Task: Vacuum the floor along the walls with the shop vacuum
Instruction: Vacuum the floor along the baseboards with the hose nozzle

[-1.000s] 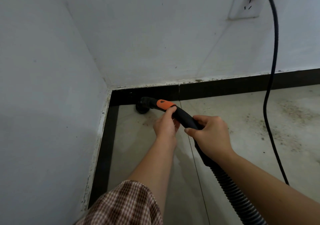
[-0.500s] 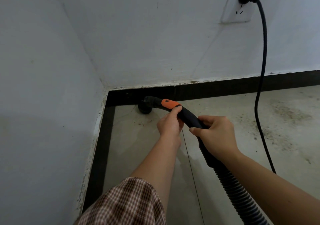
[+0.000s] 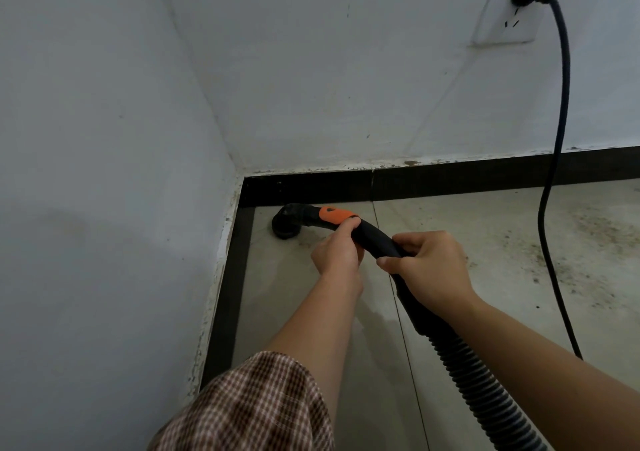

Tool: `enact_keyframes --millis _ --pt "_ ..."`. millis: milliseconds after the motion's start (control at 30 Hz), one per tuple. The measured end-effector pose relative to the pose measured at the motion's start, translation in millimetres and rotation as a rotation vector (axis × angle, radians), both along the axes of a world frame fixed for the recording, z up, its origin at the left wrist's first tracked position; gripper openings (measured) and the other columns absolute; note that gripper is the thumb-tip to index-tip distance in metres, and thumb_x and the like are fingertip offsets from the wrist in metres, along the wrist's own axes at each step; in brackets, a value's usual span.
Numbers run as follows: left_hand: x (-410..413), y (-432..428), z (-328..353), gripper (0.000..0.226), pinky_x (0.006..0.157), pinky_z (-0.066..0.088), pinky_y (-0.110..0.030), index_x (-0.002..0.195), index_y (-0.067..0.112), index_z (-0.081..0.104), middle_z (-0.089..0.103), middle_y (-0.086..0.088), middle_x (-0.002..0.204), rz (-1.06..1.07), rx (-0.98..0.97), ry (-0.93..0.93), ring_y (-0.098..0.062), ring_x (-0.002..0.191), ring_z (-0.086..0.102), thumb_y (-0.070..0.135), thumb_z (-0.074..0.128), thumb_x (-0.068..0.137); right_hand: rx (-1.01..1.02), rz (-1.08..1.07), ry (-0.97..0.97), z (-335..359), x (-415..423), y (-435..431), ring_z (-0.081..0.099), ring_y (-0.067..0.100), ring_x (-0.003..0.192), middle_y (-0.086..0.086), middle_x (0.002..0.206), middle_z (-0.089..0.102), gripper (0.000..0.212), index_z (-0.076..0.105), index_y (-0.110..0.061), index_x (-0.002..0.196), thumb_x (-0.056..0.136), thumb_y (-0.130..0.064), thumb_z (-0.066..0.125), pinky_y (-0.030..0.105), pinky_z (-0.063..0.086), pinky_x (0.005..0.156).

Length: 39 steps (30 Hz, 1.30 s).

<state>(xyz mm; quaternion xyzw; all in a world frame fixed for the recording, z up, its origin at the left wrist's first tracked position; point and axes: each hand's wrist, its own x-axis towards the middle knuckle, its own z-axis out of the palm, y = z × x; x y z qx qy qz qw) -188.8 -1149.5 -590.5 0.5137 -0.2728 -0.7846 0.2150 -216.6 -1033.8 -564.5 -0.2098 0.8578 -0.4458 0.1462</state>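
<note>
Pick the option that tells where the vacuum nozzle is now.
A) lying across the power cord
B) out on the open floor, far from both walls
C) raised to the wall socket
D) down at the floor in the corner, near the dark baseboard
D: the nozzle sits low on the tile by the corner, close to the baseboard, with the left hand and right hand gripping the handle behind it.

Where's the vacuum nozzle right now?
In the head view, the nozzle sits on the floor left of centre, in the corner beside the black baseboard, ahead of the left hand.
</note>
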Motion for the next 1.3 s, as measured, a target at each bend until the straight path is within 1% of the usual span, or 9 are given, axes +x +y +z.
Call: enact_keyframes --millis 100,200,333,467,600,733,867,1133,1300 --pt "2 2 3 0.019 0.056 0.053 -0.024 0.081 0.011 0.064 0.072 -0.006 0.075 0.044 0.005 -0.018 -0.016 0.068 0.070 0.011 0.080 0.073 0.008 0.029 -0.008 4 1 1 0.068 0.016 0.057 0.002 0.068 0.072 0.032 0.061 -0.041 0.067 0.076 -0.017 0.079 0.041 0.061 0.058" --pt "2 5 6 0.021 0.057 0.052 -0.025 0.082 0.012 0.061 0.071 -0.006 0.077 0.061 0.009 -0.016 -0.017 0.071 0.070 0.010 0.080 0.072 0.031 0.035 -0.017 8 0 4 0.069 0.019 0.059 0.003 0.071 0.072 0.032 0.060 -0.040 0.065 0.076 -0.016 0.080 0.041 0.061 0.060" --pt "3 12 10 0.019 0.055 0.051 -0.024 0.083 0.011 0.062 0.071 -0.006 0.077 0.050 0.019 -0.017 -0.017 0.070 0.070 0.011 0.078 0.071 0.041 0.028 -0.019 14 -1 9 0.069 0.019 0.055 0.004 0.071 0.073 0.036 0.058 -0.040 0.064 0.075 -0.014 0.081 0.040 0.061 0.056" --pt "0 19 15 0.021 0.055 0.050 -0.025 0.081 0.011 0.060 0.069 -0.006 0.075 0.058 0.040 -0.026 -0.017 0.069 0.069 0.010 0.078 0.071 0.062 0.018 -0.005 17 -4 15 0.068 0.021 0.054 0.005 0.069 0.072 0.032 0.060 -0.034 0.062 0.074 -0.013 0.081 0.042 0.061 0.056" --pt "-4 26 18 0.022 0.054 0.049 -0.025 0.080 0.012 0.058 0.068 -0.006 0.074 0.061 0.047 -0.033 -0.017 0.069 0.068 0.011 0.078 0.071 0.081 0.020 0.010 19 -7 20 0.068 0.018 0.053 0.003 0.071 0.072 0.028 0.064 -0.035 0.069 0.075 -0.014 0.082 0.039 0.062 0.057" --pt "-5 31 19 0.022 0.054 0.049 -0.026 0.079 0.012 0.058 0.068 -0.006 0.073 0.045 0.044 -0.040 -0.017 0.068 0.067 0.012 0.078 0.070 0.089 0.006 0.020 19 -9 26 0.069 0.020 0.059 0.008 0.076 0.074 0.018 0.068 -0.024 0.080 0.074 -0.013 0.082 0.042 0.062 0.062" --pt "-8 35 21 0.021 0.049 0.048 -0.023 0.079 0.012 0.059 0.067 -0.005 0.073 0.036 0.053 -0.048 -0.016 0.064 0.066 0.012 0.078 0.070 0.106 0.015 0.008 21 -12 31 0.068 0.020 0.054 0.007 0.074 0.074 0.017 0.074 -0.020 0.089 0.075 -0.014 0.081 0.040 0.062 0.058" --pt "-14 44 21 0.023 0.053 0.050 -0.025 0.081 0.014 0.059 0.069 -0.006 0.077 -0.010 0.065 -0.044 -0.017 0.069 0.068 0.014 0.079 0.070 0.115 0.013 0.024 24 -16 42 0.068 0.022 0.053 0.008 0.070 0.072 0.013 0.075 -0.017 0.087 0.076 -0.013 0.080 0.043 0.061 0.059" --pt "-17 52 20 0.023 0.051 0.050 -0.023 0.083 0.014 0.060 0.070 -0.005 0.079 -0.057 0.075 -0.025 -0.015 0.068 0.069 0.014 0.079 0.071 0.109 0.000 0.031 25 -20 52 0.068 0.022 0.056 0.006 0.070 0.072 0.013 0.072 -0.024 0.082 0.077 -0.015 0.080 0.044 0.062 0.062"
